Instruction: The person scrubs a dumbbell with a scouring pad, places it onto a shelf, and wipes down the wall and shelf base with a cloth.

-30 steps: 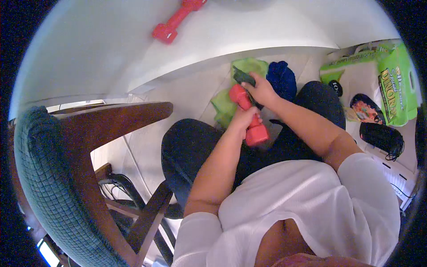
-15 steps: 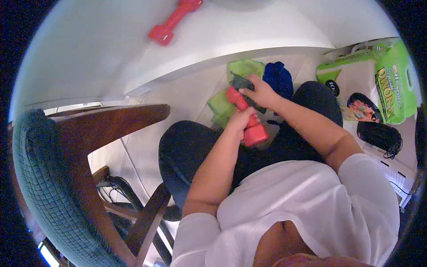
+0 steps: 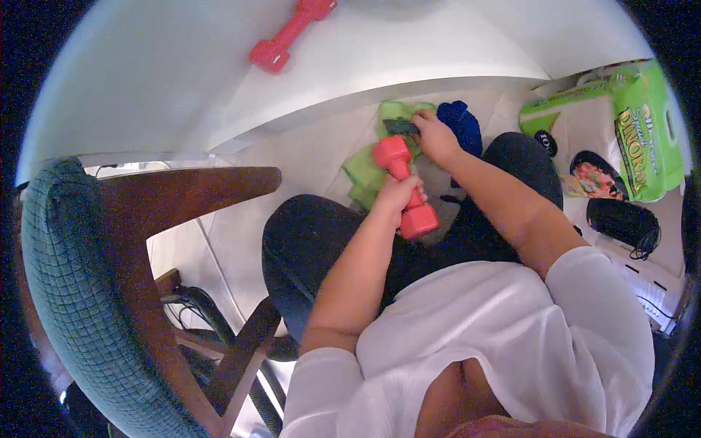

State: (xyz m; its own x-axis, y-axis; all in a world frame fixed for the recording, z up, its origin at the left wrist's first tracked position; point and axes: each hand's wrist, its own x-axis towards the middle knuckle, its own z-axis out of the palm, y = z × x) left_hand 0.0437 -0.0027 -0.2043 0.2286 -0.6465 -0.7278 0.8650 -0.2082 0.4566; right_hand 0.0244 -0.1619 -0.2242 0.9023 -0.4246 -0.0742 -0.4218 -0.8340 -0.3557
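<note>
Your left hand (image 3: 400,196) is wrapped around the bar of a red dumbbell (image 3: 399,171), which slants in front of your knees, above the floor (image 3: 292,157) and beyond the desk's (image 3: 453,51) near edge. Your right hand (image 3: 437,139) pinches the right end of a dark green cloth (image 3: 400,127) just past the dumbbell's far head, over a light green cloth (image 3: 361,171) spread on the floor. Expect the dumbbell to be heavy for its size, rigid and hard to damage; its smooth-looking coating may slip if damp, so grip mid-bar, between the heads, for balance. The dark cloth should be light and limp: bunch it up rather than pinching one corner.
</note>
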